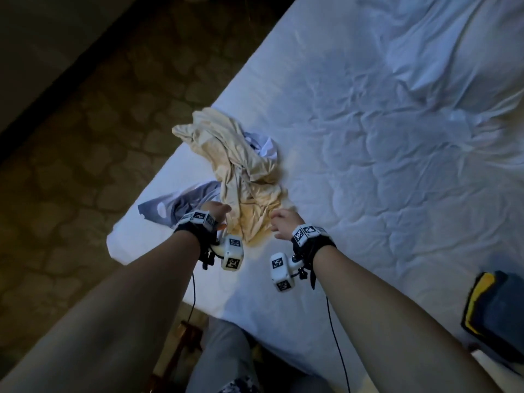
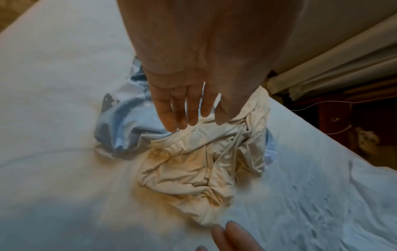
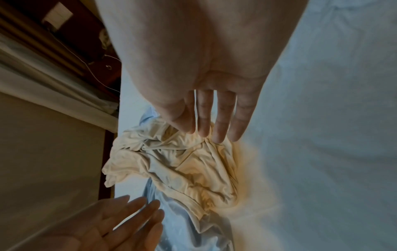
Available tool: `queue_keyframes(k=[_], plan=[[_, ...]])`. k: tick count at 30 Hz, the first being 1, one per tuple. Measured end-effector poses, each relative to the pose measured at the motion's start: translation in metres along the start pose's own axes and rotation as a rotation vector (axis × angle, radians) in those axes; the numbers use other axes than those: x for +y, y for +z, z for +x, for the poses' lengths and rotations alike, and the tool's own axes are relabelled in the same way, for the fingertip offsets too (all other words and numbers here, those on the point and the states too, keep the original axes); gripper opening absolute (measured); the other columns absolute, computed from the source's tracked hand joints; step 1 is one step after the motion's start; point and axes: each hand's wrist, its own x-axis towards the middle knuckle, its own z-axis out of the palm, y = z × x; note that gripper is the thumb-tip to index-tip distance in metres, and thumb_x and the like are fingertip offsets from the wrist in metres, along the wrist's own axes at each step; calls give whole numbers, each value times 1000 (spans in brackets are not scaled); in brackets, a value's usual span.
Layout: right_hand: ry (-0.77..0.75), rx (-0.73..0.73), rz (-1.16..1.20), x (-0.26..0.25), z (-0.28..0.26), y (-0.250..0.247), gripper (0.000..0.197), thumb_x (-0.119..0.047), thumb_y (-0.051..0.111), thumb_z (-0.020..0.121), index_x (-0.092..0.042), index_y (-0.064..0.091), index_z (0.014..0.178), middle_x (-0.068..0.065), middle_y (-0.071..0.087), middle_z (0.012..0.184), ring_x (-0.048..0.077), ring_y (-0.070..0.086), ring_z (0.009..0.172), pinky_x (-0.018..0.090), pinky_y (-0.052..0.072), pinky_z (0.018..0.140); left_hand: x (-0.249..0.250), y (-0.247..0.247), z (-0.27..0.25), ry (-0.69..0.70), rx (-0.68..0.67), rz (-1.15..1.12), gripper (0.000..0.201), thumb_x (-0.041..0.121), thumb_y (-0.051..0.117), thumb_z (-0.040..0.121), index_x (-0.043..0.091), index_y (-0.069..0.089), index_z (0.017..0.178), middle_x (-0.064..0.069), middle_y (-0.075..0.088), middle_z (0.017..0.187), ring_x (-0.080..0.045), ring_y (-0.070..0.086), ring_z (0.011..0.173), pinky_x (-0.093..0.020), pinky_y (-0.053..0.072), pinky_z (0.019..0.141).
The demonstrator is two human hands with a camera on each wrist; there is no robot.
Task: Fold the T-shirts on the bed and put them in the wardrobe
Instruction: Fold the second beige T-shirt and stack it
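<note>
A crumpled cream T-shirt [image 1: 241,171] lies near the bed's left edge, on top of a grey-blue patterned T-shirt [image 1: 181,205] that pokes out beneath it. My left hand [image 1: 217,214] hovers at the cream shirt's near left side with straight fingers [image 2: 180,108] just over the fabric [image 2: 193,163]. My right hand [image 1: 280,222] is at the near right side, fingers [image 3: 217,117] straight and spread over the cream shirt [image 3: 178,164]. Neither hand holds anything. The blue shirt [image 2: 120,122] [image 3: 182,225] is bunched under the cream one.
The bed [image 1: 368,165] has a wrinkled white sheet, with open room to the right. A dark folded item with a yellow edge [image 1: 493,304] lies at the near right. A patterned carpet [image 1: 85,137] runs along the left. Dark wooden furniture [image 2: 354,122] stands beyond the bed.
</note>
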Motion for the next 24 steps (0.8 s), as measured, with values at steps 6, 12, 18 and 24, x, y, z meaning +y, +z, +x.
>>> queue_keyframes(k=[6,12,18,24], plan=[[122,-138,118,-2,45,18,27,-13,51,96,-16,56,122,4,59,90,18,58,80,33,51,69,-2,4,57,-68,21,-26,22,20,67,88,5,58,74,-15,61,70,-27,55,67,-36,44,67],[91,-249,129,-16,59,30,41,-12,66,88,-22,56,127,6,65,110,20,63,94,26,54,63,12,4,50,30,-23,-56,35,12,68,86,15,52,55,0,50,44,-20,44,48,-28,36,55],[-61,-247,22,-41,52,40,42,-29,73,84,-15,62,122,8,70,113,26,67,101,43,54,94,33,4,18,128,-123,-167,19,5,64,88,9,50,76,-11,56,73,-17,63,62,-34,60,63],[-146,-144,10,-69,22,20,25,-19,69,86,-16,62,110,8,69,108,30,66,100,46,52,94,58,-7,-22,399,2,-64,79,3,64,86,26,21,148,-23,67,90,-35,68,76,-44,60,67]])
